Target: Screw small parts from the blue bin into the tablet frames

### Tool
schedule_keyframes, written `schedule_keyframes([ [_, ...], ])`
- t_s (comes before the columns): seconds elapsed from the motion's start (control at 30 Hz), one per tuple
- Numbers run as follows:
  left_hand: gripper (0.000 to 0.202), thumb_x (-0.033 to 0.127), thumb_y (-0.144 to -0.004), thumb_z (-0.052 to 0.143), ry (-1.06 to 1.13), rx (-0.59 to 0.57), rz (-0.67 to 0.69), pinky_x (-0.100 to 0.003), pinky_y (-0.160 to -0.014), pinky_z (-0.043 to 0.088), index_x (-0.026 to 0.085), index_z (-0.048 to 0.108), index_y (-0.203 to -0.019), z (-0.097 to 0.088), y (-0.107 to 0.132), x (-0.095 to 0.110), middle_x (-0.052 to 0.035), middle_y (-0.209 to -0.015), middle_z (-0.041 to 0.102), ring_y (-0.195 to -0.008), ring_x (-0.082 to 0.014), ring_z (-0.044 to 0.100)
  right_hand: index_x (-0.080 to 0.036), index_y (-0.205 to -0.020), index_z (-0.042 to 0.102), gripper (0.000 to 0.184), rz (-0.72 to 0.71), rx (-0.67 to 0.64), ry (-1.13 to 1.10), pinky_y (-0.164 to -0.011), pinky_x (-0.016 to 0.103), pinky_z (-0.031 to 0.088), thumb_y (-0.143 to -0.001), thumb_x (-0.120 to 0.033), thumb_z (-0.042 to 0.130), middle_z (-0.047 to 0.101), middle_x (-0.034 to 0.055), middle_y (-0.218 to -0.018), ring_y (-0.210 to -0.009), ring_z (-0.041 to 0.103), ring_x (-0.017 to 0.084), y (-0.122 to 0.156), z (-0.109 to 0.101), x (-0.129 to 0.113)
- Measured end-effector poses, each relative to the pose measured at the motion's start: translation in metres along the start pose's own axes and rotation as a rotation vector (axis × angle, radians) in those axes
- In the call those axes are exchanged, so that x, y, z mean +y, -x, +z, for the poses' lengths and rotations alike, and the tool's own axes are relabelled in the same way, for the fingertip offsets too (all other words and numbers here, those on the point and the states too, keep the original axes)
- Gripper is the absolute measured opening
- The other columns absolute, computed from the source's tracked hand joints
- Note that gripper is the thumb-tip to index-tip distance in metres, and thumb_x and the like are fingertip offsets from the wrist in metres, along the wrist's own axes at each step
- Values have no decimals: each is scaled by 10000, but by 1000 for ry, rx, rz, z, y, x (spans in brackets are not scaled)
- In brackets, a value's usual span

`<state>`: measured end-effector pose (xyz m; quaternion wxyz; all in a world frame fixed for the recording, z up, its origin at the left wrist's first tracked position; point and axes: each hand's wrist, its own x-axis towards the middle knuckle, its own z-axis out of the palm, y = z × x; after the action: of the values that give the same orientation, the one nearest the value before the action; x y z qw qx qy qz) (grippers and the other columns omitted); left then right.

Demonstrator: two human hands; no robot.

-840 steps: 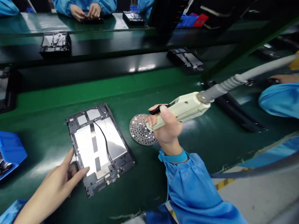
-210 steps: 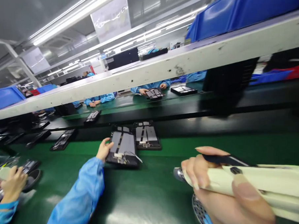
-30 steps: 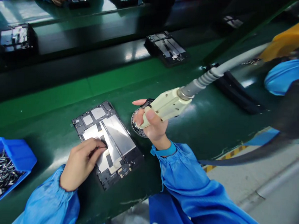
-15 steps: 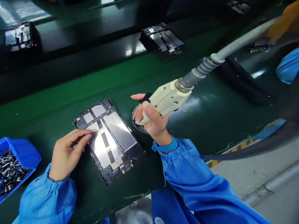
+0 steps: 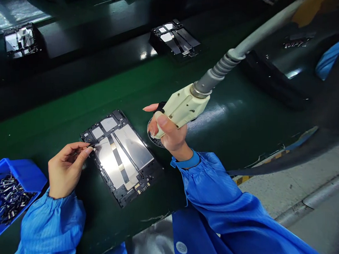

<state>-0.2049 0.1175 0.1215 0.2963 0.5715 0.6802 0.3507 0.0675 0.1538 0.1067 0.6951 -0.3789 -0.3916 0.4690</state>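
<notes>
An opened tablet lies on the green bench top, its silver battery panels and dark frame bare. My left hand is closed in a pinch at the tablet's upper left edge. Between its fingertips is a small, thin, dark part, mostly hidden. My right hand is closed around a cream-coloured hand tool with a ribbed grey hose. The tool's tip is hidden by the hand. Partly under the right hand sits a round dish of tiny pieces, right of the tablet.
A blue bin full of small dark and silver parts stands at the left. Another opened tablet and a further device lie across the bench. A black curved object and a co-worker's blue sleeve are at the right.
My left hand has moved left, from over the tablet's silver panel to its edge, and the pale piece at its fingertips no longer shows. My right hand keeps its hold on the tool.
</notes>
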Motion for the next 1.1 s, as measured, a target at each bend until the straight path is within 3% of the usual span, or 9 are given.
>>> schedule_keyframes([
  [0.13,307,492,-777,848,-12,28,-4,-327,-714,626,236,777,-931,-1,-3,-5,-41,-889,785,-800,-219,720,-196,-900,734,497,22,-1,38,-373,296,426,-742,-659,819,690,-17,-693,-406,488,95,0,1,-3],
  [0.33,335,461,-724,871,16,95,-16,-314,-733,590,204,798,-926,-2,-8,-14,-41,-874,776,-805,-212,699,-227,-773,692,458,54,0,54,-403,325,415,-747,-668,811,561,-39,-566,-442,479,133,2,1,-4],
  [0.47,370,443,-680,895,85,121,-30,-298,-731,579,195,778,-929,-5,-15,-20,-34,-872,769,-817,-205,696,-224,-922,754,428,73,-72,72,-436,309,411,-793,-630,795,541,-54,-556,-459,480,129,1,0,-1],
  [0.67,412,515,-626,862,167,79,-147,-245,-514,446,175,720,-810,-3,-27,-28,-15,-680,692,-536,-121,548,-211,-979,760,505,33,28,-15,-428,328,331,-698,-621,849,510,-67,-453,-397,411,121,2,-4,-16],
  [0.83,321,444,-653,816,262,54,-257,-229,-476,325,162,703,-758,7,-45,-38,9,-589,619,-474,-87,432,-217,-964,825,517,-51,-101,-32,-450,380,349,-661,-635,862,489,-47,-425,-354,399,146,1,-9,-36],
  [1.1,205,339,-704,820,260,35,-201,-243,-576,396,163,716,-708,26,-59,-49,6,-618,652,-565,-112,498,-244,-951,826,493,29,-257,-33,-425,357,404,-666,-644,864,526,-39,-439,-357,450,160,8,30,-49],
])
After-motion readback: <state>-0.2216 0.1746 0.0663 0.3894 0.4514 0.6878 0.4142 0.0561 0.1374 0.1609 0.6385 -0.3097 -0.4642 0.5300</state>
